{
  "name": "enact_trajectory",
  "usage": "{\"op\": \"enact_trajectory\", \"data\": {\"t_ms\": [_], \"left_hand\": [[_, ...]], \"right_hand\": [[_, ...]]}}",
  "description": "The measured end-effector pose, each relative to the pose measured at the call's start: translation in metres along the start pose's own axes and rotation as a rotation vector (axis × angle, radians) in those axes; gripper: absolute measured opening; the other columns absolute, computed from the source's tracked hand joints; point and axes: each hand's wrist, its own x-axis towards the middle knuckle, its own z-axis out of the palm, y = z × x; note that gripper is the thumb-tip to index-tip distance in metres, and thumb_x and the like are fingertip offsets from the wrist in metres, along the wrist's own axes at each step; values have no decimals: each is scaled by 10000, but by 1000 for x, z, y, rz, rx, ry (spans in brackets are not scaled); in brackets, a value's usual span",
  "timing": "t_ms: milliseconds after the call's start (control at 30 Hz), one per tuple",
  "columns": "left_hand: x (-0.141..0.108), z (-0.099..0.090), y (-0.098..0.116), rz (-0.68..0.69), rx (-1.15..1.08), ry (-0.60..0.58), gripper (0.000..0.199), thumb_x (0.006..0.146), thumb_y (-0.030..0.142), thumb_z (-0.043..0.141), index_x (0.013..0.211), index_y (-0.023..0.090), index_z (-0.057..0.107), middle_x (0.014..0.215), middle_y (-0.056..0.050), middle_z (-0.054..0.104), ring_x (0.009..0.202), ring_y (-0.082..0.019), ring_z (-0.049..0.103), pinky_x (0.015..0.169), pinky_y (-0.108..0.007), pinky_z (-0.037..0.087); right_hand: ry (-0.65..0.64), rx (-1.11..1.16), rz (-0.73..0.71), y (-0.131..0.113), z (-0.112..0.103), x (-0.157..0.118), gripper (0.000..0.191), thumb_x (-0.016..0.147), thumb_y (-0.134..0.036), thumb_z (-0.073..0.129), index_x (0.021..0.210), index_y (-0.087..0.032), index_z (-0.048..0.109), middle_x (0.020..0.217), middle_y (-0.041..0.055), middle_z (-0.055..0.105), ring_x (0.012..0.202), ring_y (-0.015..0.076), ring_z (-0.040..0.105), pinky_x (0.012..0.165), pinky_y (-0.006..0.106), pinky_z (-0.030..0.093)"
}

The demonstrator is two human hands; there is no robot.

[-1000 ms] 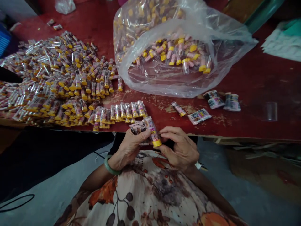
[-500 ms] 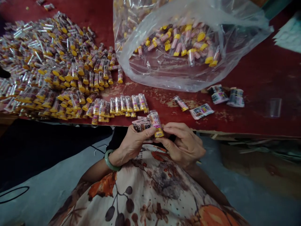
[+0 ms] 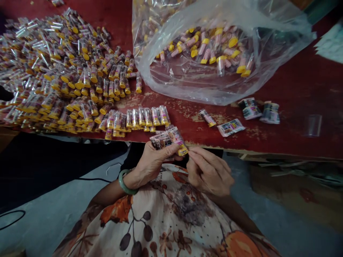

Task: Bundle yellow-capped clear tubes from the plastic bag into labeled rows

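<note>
yellow-capped tube (image 3: pixel 177 140) tilted, cap toward right hand (image 3: pixel 210 173)

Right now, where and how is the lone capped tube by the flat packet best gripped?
Probably mid-barrel, from above, pinching its long sides: the tube lies on its side, yellow cap angled toward the person, with the packet apart from it. Its round barrel could roll.

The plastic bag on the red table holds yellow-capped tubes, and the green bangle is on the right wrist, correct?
No, the head view shows the green bangle on the left wrist; the plastic bag on the table holds yellow-capped tubes.
</note>
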Motion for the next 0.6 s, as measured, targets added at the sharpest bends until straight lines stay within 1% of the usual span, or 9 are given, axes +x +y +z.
{"op": "enact_trajectory", "data": {"t_ms": [100, 233, 367, 467, 533, 600], "left_hand": [[0, 0, 0, -6, 6, -5, 188, 719, 325, 776, 786, 165, 702, 723, 6, 696, 598, -115, 641, 651, -283, 566], [0, -1, 1, 5, 3, 20, 199, 720, 340, 776, 806, 172, 713, 732, 6, 703, 611, -116, 647, 643, -269, 563], [1, -3, 1, 7, 13, 3, 208, 718, 343, 778, 803, 162, 719, 740, -9, 702, 605, -112, 648, 619, -240, 550], [1, -4, 2, -10, 33, -12, 223, 720, 350, 775, 815, 156, 719, 752, -18, 700, 601, -112, 646, 602, -234, 544], [0, -4, 2, -27, 33, -23, 234, 707, 343, 785, 845, 165, 722, 783, -19, 704, 628, -123, 653, 612, -250, 553], [0, -3, 3, -42, 33, -45, 251, 689, 329, 798, 866, 168, 723, 794, -20, 704, 647, -134, 654, 621, -270, 560]], "right_hand": [[56, 46, 38, 0, 3, -3, 456, 707, 5, 647, 1122, -185, 636, 915, 48, 710, 786, 165, 690, 725, 269, 583], [48, 201, 148, 0, 5, -4, 419, 735, -44, 631, 1120, -208, 649, 952, 61, 694, 788, 183, 676, 678, 307, 575], [3, 346, 377, 4, -1, -1, 293, 781, -70, 610, 1021, -218, 688, 925, 50, 684, 758, 178, 656, 639, 310, 548], [-34, 524, 569, 9, -4, 3, 205, 806, -124, 617, 959, -228, 704, 917, 41, 670, 767, 182, 644, 638, 317, 537], [-63, 666, 700, 13, -2, 7, 201, 824, -172, 618, 994, -237, 700, 938, 40, 663, 734, 164, 624, 614, 304, 522], [-88, 784, 792, 15, 2, 11, 262, 839, -224, 616, 1092, -258, 675, 1024, 44, 661, 697, 138, 589, 600, 291, 505]]}}
